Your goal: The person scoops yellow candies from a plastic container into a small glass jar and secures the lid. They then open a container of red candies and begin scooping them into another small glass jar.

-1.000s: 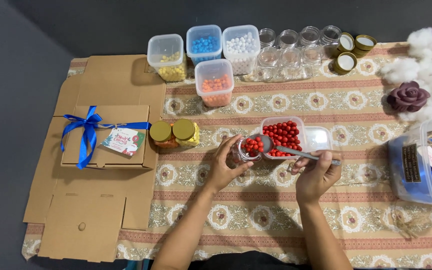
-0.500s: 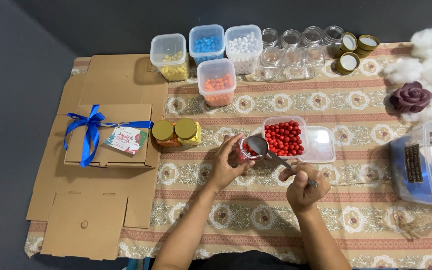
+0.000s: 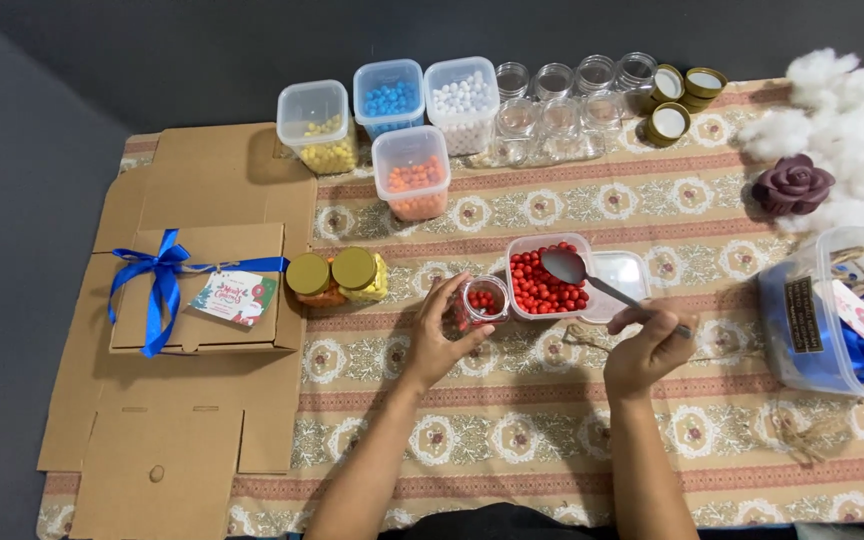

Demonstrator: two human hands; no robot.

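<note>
The left hand [image 3: 440, 340] keeps its grip wrapped around the small glass jar [image 3: 482, 303], which stands upright on the tabletop [image 3: 552, 420], partly filled with red beads. The right hand [image 3: 652, 345] pinches the handle of a metal spoon [image 3: 577, 272]. Half a second ago the spoon's bowl was tipped at the jar's mouth; now it has swung back and hovers, apparently empty, over the square tub of red beads [image 3: 548, 278] just beside the jar. That suggests one scoop has gone in and another is being fetched, as the jar is far from full. Beyond, two gold-lidded filled jars [image 3: 337, 275] stand by a ribboned cardboard box [image 3: 202, 290]; farther still are tubs of coloured beads [image 3: 412, 170] and empty jars [image 3: 562, 100].
</note>
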